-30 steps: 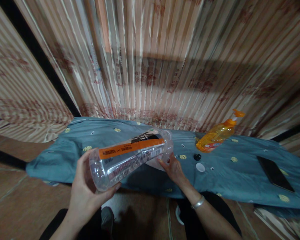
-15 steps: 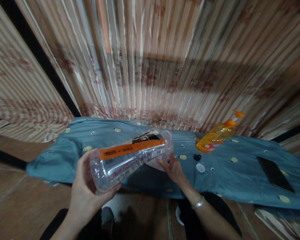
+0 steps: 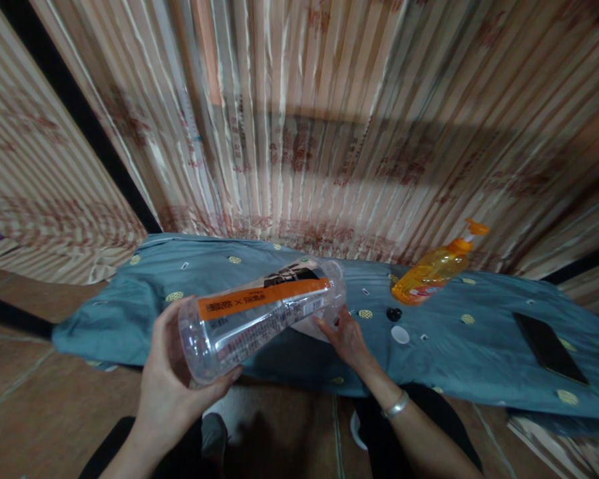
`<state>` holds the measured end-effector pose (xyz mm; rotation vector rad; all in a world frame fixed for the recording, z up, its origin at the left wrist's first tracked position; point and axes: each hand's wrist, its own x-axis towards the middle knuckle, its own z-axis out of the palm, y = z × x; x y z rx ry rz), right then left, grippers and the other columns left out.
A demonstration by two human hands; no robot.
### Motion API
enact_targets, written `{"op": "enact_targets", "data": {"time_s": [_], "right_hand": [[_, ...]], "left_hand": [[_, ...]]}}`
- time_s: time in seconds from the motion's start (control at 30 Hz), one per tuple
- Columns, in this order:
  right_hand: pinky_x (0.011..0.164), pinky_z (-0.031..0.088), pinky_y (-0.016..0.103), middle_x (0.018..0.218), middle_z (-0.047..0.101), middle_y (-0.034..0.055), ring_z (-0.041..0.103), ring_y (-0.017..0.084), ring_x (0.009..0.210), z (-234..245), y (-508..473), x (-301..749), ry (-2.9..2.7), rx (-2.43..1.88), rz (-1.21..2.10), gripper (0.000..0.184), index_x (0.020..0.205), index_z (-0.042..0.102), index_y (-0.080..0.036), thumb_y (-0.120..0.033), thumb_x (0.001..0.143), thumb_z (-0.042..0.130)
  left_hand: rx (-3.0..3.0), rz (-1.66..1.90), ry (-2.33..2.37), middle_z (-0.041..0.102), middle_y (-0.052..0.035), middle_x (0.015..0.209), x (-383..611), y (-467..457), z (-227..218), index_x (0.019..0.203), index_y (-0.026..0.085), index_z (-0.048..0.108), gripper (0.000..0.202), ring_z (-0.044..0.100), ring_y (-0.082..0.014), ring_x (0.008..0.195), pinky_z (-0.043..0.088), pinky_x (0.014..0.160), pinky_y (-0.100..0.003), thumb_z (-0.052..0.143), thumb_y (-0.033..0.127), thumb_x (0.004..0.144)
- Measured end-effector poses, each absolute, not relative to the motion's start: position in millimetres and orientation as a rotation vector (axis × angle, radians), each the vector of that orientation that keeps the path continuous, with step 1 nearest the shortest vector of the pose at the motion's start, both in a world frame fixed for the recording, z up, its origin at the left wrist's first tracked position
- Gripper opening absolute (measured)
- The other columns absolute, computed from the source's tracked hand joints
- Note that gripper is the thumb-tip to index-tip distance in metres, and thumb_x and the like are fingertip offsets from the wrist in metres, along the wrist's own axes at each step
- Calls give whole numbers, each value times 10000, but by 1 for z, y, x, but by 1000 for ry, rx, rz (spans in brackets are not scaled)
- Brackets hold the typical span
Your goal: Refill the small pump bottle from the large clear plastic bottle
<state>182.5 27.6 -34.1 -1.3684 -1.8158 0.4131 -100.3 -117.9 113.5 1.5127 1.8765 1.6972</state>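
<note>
Curtain: striped [image 3: 304, 100], hangs behind the cloth's far edge, fills the top of the view.
Blue cloth: pineapple print [image 3: 120, 319], carries the small stuff.
Clear bottle: orange-banded label [image 3: 264, 313], above the cloth, about midway between its left and right ends. Long axis diagonal: wide base toward the near-left corner, narrow end pointing right and toward the far edge. Base looks closer to the camera.
Left hand: [image 3: 172, 392] gripping the clear bottle's base, thumb on the near side, fingers wrapped round behind.
Right hand: [image 3: 349, 342] at the narrow end, fingers curled, thumb against the pale item; can't tell what exactly they grip.
Pump bottle: amber [image 3: 432, 269], right of centre by the far edge, pump head up and right; can't tell if upright or lying.
Dark slab: [image 3: 549, 346] flat near the cloth's right end, long axis slanting toward the near-right corner.
Pale item: [image 3: 309, 327] under the narrow end, mostly hidden, shape unclear.
Bracelet: silver [image 3: 396, 404], right wrist.
White disc: [image 3: 400, 334] on the cloth, right of the right hand.
Black bit: [image 3: 394, 313] just beyond the white disc.
</note>
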Motion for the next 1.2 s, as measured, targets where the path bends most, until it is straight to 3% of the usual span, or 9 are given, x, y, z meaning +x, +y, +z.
{"op": "enact_targets", "data": {"time_s": [0.6,0.9,1.2], "right_hand": [[742,668,508,887,776,91,753,311,737,-43,30,185,-1823,-1367,447,382,1233,678,-203,-429,934,747],[724,667,501,884,762,73,729,287,722,-50,31,185,-1828,-1326,404,366,1253,670,-220,-424,954,732],[706,656,502,831,739,61,699,287,670,-48,31,184,-1820,-1363,417,388,1213,667,-197,-470,942,717]], "left_hand": [[1616,1706,1805,728,-82,1348,-110,-117,104,1454,246,605,906,764,-336,1216,685,994,-477,946,441,638],[1978,1591,1691,743,-87,1377,-132,-113,98,1570,280,490,960,799,-328,1197,717,922,-438,946,379,732],[1733,1674,1750,742,-86,1353,-117,-116,101,1496,251,567,925,791,-336,1202,708,957,-463,953,445,678]]}}
